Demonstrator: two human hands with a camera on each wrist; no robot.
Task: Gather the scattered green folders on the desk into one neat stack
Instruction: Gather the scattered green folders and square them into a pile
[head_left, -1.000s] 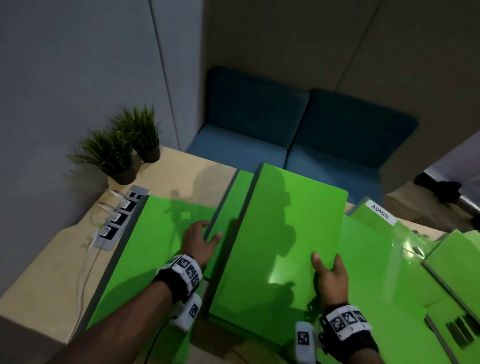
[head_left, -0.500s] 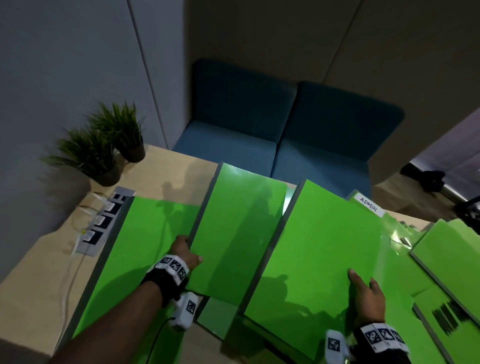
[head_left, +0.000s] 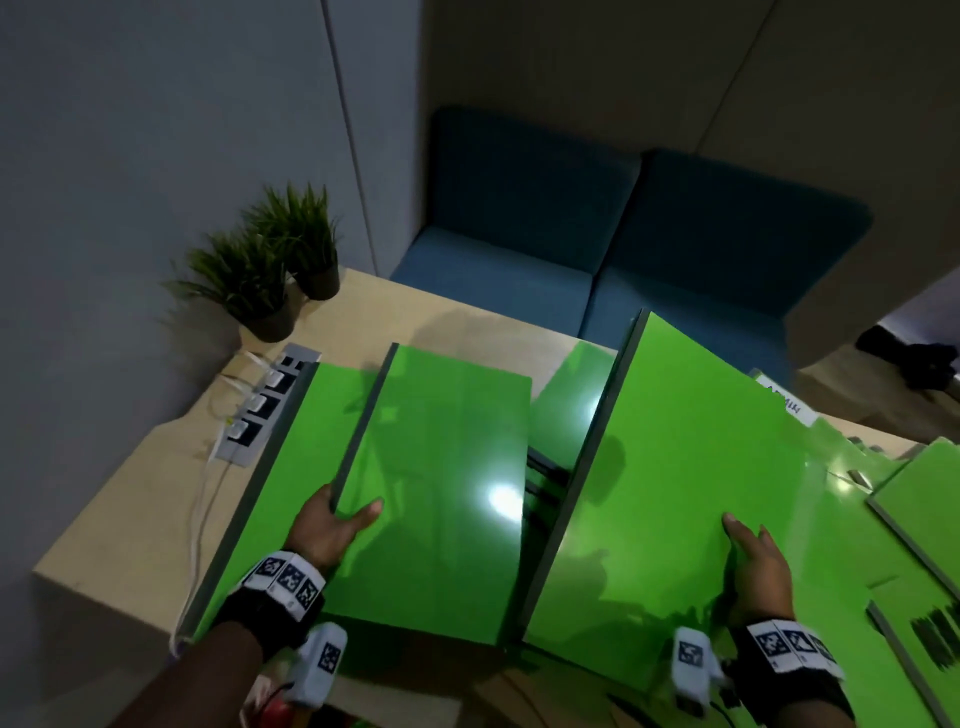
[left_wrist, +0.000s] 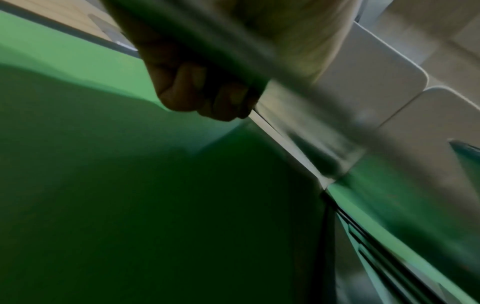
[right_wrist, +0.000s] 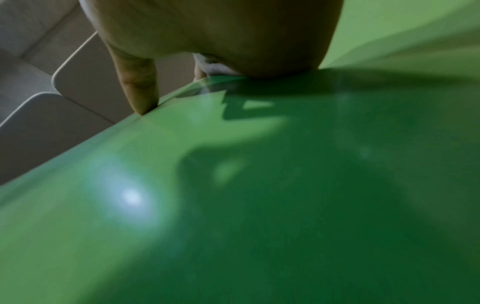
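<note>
My left hand (head_left: 332, 525) grips the grey spine edge of a green folder (head_left: 441, 493), thumb on top; in the left wrist view its fingers (left_wrist: 205, 94) curl under that blurred edge. That folder is raised and tilted over another green folder (head_left: 291, 467) lying flat on the desk (head_left: 130, 499). My right hand (head_left: 753, 566) holds the right edge of a second lifted green folder (head_left: 675, 457), with the thumb (right_wrist: 137, 88) on its glossy cover (right_wrist: 259, 205). More green folders (head_left: 924, 499) lie overlapped at the right, one with a white ADMIN label (head_left: 784, 402).
Two small potted plants (head_left: 260, 280) stand at the desk's far left corner beside a socket strip (head_left: 260, 410) with white cables. A blue sofa (head_left: 623, 249) sits beyond the far edge. A grey wall runs along the left.
My left hand left the flat folder, took the lower folder's spine and drew it left. My right hand carried the top folder to the right, so the two came apart.
</note>
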